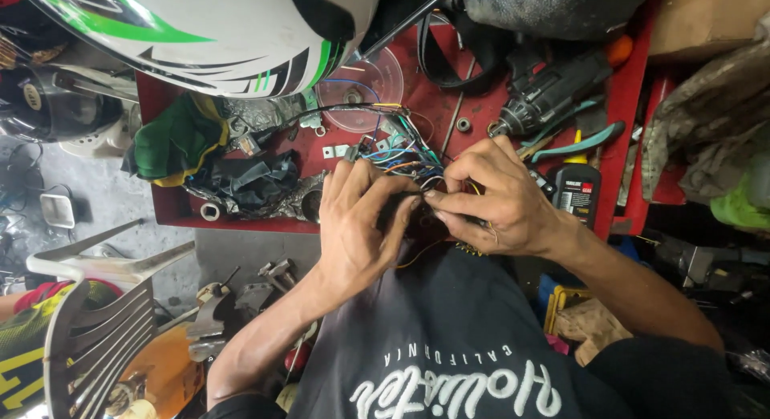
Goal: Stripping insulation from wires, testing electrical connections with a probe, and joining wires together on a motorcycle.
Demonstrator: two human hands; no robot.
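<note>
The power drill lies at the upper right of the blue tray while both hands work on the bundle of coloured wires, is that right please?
Not quite: the tray is red, not blue, as the head view shows. The rest holds: the power drill lies at its upper right, and the left hand and right hand both work on the bundle of coloured wires.

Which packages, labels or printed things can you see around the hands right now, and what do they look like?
Small black bottle with yellow cap: stands on the red tray, just right of the right hand; pale label panel on front.
Dark grey T-shirt: bottom centre; white lettering across the fabric.
White helmet: top left; green and black stripes.
</note>
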